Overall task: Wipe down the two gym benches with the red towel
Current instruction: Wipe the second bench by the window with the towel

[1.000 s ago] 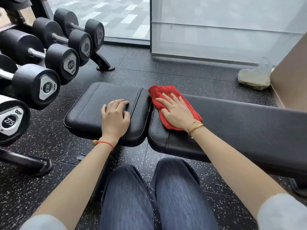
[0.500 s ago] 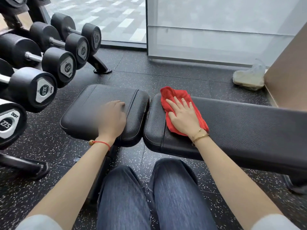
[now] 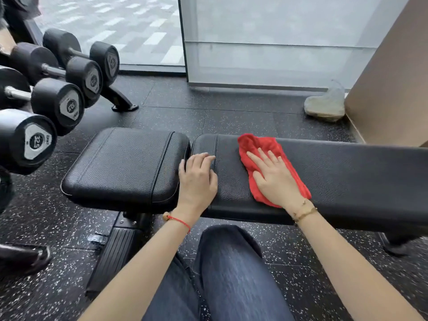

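On the long back pad [image 3: 347, 172], near its left end: right hand [image 3: 275, 181] flat, fingers straight and spread, pressing the red towel [image 3: 259, 144] into the leather. Towel crumpled, lying from the pad's far edge almost to its near edge. Left hand [image 3: 198, 179] beside it, fingers loosely bent, holding nothing, resting at the pad's left end over the gap to the seat pad [image 3: 125, 167]. Red cord on left wrist, gold bracelet on right. Dumbbell rack [image 3: 58, 93] stands left of the bench; speckled rubber floor [image 3: 231, 114] beneath.
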Motion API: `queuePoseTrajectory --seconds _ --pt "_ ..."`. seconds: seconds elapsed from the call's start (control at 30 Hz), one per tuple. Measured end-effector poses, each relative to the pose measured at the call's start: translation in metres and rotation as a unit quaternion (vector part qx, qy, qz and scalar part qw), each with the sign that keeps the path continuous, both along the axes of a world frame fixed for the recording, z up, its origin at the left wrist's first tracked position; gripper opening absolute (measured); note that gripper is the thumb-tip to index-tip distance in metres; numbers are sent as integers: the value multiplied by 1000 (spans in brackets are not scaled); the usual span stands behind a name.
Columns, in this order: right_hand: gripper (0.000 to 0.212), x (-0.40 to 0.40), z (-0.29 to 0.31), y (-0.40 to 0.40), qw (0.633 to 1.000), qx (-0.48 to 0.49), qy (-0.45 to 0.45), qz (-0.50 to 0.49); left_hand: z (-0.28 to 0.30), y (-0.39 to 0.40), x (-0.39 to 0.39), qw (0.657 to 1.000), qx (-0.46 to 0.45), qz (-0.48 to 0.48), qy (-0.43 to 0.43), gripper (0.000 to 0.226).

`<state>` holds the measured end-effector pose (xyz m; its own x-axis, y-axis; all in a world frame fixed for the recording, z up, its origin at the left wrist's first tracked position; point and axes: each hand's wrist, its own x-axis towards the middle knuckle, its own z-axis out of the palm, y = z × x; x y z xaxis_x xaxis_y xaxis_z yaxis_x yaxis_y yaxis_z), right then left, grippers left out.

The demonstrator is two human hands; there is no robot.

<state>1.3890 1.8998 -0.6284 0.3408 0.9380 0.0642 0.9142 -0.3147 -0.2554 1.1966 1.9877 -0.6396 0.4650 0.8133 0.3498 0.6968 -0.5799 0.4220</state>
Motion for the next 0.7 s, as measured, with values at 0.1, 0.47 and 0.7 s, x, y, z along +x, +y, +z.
queuePoseTrajectory --seconds 0.1,0.47,0.7 --pt "57 8 3 29 999 -20 -11 -48 0 -6 20 1000 -7 -10 8 39" --pt "59 23 -3 -39 1000 2 -3 -10 -11 -13 41 997 25 16 74 46" --pt "58 67 9 -1 990 -32 -10 -137 -8 -16 44 997 22 21 71 44"
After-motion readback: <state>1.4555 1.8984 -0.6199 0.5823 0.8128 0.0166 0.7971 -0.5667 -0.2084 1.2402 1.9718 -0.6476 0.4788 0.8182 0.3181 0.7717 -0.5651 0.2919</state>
